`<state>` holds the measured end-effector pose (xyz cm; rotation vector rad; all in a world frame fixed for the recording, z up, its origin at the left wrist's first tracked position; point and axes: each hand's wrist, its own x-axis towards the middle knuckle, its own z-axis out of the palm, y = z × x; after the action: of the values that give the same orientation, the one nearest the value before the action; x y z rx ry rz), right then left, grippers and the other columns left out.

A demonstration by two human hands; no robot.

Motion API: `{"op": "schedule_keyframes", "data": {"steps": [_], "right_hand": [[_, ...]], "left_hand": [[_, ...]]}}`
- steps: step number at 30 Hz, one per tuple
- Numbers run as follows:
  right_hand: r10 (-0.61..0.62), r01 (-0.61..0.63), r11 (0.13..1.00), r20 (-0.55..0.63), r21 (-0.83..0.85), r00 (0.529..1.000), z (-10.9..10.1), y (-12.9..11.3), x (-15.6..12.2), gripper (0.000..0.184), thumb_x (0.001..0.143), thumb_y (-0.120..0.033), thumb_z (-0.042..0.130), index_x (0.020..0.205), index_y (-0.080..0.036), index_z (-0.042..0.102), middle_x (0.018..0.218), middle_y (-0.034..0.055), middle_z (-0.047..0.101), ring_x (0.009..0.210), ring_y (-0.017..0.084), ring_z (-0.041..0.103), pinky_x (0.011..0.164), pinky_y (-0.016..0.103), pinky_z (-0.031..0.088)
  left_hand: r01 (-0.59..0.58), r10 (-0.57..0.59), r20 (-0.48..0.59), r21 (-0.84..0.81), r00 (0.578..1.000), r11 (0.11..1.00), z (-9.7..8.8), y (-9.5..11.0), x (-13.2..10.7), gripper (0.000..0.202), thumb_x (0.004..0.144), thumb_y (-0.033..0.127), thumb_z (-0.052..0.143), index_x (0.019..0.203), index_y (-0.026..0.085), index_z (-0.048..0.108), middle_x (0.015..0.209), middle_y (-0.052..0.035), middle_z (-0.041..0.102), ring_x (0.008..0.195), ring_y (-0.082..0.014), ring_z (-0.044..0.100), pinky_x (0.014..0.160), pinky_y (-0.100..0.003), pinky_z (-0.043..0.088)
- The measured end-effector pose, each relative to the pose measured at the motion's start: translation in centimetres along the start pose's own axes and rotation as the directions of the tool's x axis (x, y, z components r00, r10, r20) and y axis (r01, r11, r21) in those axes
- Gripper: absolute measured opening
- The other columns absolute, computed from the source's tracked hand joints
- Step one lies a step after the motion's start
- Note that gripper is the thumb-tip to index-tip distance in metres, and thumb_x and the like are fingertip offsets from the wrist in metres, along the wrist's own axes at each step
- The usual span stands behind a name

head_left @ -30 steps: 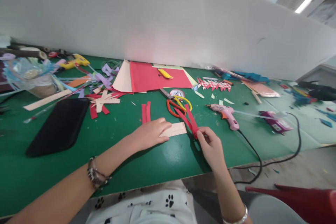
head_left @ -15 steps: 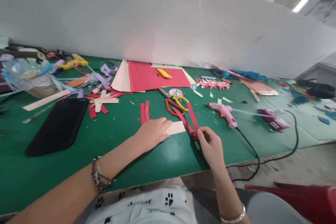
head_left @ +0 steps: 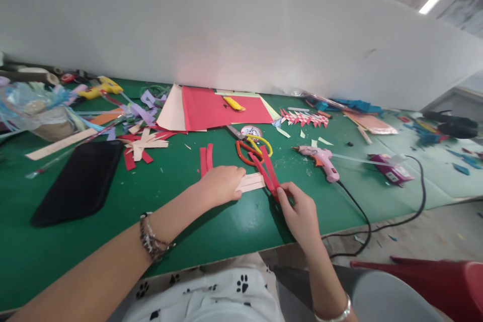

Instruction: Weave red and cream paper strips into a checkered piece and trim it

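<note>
Apparently at a strip-arranging step, the right hand [head_left: 301, 214] pinches red strips [head_left: 271, 168] just right of pale strips [head_left: 256, 179] under the left hand [head_left: 221, 185], whose grip I cannot tell; next calls for careful alignment.

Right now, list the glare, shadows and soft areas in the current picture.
Head view: pale sheen on the green table, dark shadow below the held red strips and beside the right hand. Head view: faint reddish cast on the white panel, bright strip at upper right. Head view: dark item at far right looks soft-edged.
</note>
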<state>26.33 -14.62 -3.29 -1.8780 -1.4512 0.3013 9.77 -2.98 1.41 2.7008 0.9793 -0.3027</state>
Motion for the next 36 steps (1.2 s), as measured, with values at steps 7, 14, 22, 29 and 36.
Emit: {"op": "schedule_keyframes", "data": {"steps": [7,14,22,29,36], "right_hand": [[0.017,-0.017,0.999,0.006,0.031,1.000,0.0,-0.2,0.2,0.026,0.087,-0.035,0.040,0.075,-0.019,0.056,0.068,0.0003,0.062,0.062,0.014,0.056,0.059,0.022,0.038],[0.025,-0.024,0.999,-0.049,0.021,0.998,-0.2,0.0,0.2,0.024,0.086,-0.034,0.041,0.076,-0.019,0.057,0.070,0.0016,0.064,0.063,0.015,0.057,0.060,0.023,0.040],[-0.083,0.083,0.997,0.030,0.002,0.996,0.1,-0.6,-0.5,0.023,0.089,-0.031,0.039,0.080,-0.019,0.057,0.075,0.0020,0.063,0.067,0.015,0.057,0.061,0.023,0.039],[-0.102,0.099,0.994,0.051,0.053,0.993,0.7,-1.5,-1.3,0.021,0.090,-0.028,0.038,0.080,-0.020,0.055,0.078,0.0019,0.061,0.072,0.014,0.056,0.066,0.023,0.040],[-0.087,0.087,0.989,-0.006,0.120,0.996,1.1,-1.8,-1.9,0.018,0.089,-0.024,0.038,0.080,-0.020,0.054,0.085,0.0041,0.061,0.077,0.015,0.056,0.070,0.026,0.042]], "left_hand": [[0.050,-0.050,0.013,-0.030,0.999,0.998,-0.5,0.5,-0.1,0.027,0.071,0.019,0.055,0.097,0.013,0.056,0.090,-0.0081,0.064,0.076,-0.0225,0.060,0.056,-0.027,0.039],[-0.004,0.002,-0.033,-0.056,0.999,0.998,-0.2,0.2,-0.4,0.010,0.071,0.015,0.049,0.079,0.017,0.053,0.076,-0.0043,0.059,0.068,-0.0201,0.057,0.052,-0.026,0.033],[-0.039,0.020,-0.119,-0.162,0.993,0.986,0.7,-0.6,-0.3,0.007,0.068,0.014,0.047,0.072,0.019,0.047,0.069,-0.0009,0.053,0.061,-0.0159,0.052,0.050,-0.024,0.030],[-0.143,0.074,-0.227,-0.303,0.971,0.942,1.7,-1.7,-0.4,0.007,0.071,0.018,0.046,0.067,0.020,0.041,0.065,0.0021,0.050,0.059,-0.0128,0.049,0.050,-0.022,0.028],[-0.181,0.091,-0.241,-0.379,0.966,0.908,1.8,-2.4,-0.4,0.010,0.080,0.027,0.043,0.073,0.020,0.043,0.063,0.0034,0.051,0.054,-0.0121,0.047,0.050,-0.022,0.028]]}}
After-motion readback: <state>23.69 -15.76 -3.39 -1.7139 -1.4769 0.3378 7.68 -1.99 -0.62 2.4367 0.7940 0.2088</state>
